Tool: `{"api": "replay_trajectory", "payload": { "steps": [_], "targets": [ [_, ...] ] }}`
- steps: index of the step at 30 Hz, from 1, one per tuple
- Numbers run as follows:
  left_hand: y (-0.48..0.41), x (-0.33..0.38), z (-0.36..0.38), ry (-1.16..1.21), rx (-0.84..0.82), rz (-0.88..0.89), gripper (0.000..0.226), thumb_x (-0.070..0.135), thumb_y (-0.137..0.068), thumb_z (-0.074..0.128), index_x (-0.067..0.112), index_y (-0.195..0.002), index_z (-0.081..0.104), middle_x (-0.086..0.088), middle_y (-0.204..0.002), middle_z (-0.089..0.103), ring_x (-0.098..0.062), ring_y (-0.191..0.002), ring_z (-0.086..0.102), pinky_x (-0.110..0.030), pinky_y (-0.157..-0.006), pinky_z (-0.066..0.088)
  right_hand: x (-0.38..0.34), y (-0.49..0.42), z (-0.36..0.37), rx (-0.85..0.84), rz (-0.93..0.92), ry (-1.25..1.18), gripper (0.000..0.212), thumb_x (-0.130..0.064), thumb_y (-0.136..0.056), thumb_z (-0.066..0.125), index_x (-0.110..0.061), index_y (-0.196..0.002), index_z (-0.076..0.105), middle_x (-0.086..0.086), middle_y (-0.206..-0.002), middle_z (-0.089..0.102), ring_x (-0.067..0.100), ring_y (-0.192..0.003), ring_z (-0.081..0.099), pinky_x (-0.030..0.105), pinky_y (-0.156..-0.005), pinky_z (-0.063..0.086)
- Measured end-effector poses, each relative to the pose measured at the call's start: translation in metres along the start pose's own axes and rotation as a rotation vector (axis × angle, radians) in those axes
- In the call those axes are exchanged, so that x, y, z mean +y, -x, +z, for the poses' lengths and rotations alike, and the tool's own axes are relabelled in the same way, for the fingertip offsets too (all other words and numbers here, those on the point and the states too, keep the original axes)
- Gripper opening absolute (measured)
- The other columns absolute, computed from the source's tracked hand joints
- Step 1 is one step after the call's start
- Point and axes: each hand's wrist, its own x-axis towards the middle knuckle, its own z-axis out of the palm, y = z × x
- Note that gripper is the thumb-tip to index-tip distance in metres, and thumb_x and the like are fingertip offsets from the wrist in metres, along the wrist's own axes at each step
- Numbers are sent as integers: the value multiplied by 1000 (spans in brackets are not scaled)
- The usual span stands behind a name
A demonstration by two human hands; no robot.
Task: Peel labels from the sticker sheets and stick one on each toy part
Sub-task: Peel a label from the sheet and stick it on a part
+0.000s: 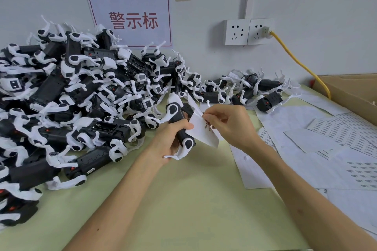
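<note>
Above the green tabletop (183,199), a toy part (177,117) and a sticker sheet (204,131) are held.
Beside the big pile of toy parts (71,98), the toy part is gripped in the curled fingers of the left hand (172,138); the sheet's upper edge is pinched by fingers of the right hand (230,126).

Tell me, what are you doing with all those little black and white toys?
A person is putting labels on toys. The left hand grips one toy, with a sticker sheet against it. The right hand pinches the sheet's top edge, seemingly peeling a label. A big pile of toys waits on the left of the table, and more sheets lie on the right.
</note>
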Motion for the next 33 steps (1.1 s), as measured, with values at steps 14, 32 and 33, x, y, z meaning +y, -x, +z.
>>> {"api": "replay_trajectory", "payload": {
  "steps": [14,32,33],
  "targets": [
    [-1,3,-7,-16,339,6,27,11,-83,80,7,-82,54,-5,-57,52,-18,-41,53,-21,-41,42,2,-4,-6,156,63,-118,19,2,-92,66,-16,-89,73,-5,-80,76,9,-73,73,20,-73,56],
    [19,29,-3,213,-238,160,12,18,-79,76,24,-72,69,-14,-129,71,-15,-62,64,-25,-61,56,-6,-3,-7,154,54,-360,49,10,-89,57,-31,-113,72,-8,-105,78,16,-86,75,25,-78,55],
    [19,26,0,192,-233,149,14,15,-81,74,25,-71,71,-14,-130,70,-15,-61,64,-25,-60,56,-6,-3,-7,146,54,-391,48,11,-90,58,-28,-115,72,-7,-106,78,16,-86,75,22,-76,54]
  ]
}}
